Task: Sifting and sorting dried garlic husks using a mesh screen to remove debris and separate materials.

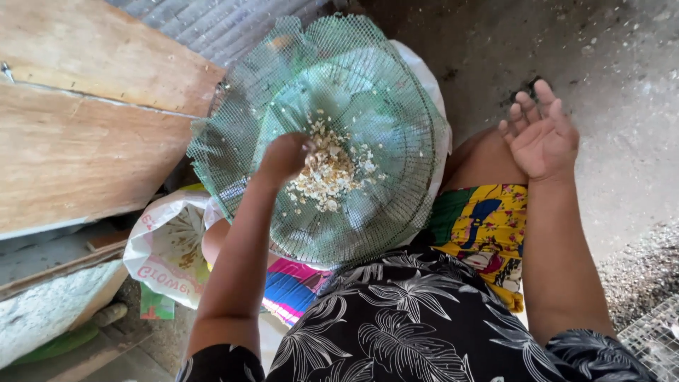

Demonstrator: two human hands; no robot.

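The round sieve of green plastic mesh stretched over a wire frame [353,92] rests across the seated person's lap, its face turned up toward the camera and its far edge folded up in a loose flap. Being round, it has no clear long axis; its wire ribs run out from the middle like spokes. A small heap of pale, broken grain and husk flakes [327,173] lies near the sieve's centre.

The left hand [285,157] reaches into the sieve with its fingers curled in toward the palm, the fingertips down among the near-left edge of the flakes. Whether it pinches any of them cannot be told, since the back of the hand hides the fingertips.

The right hand [541,138] is raised off to the right of the sieve, well apart from it, palm up and fingers spread loosely open, holding nothing. Below its wrist lies the yellow patterned cloth of a wrap [491,226] over the knee.

Left of and below the left-hand fingers, a white printed plastic sack [166,251] sits crumpled on the ground, tucked under the sieve's near-left rim. Beyond that stand bare wooden boards [85,141]. Past the right-hand fingers is grey, gritty concrete floor [622,85].
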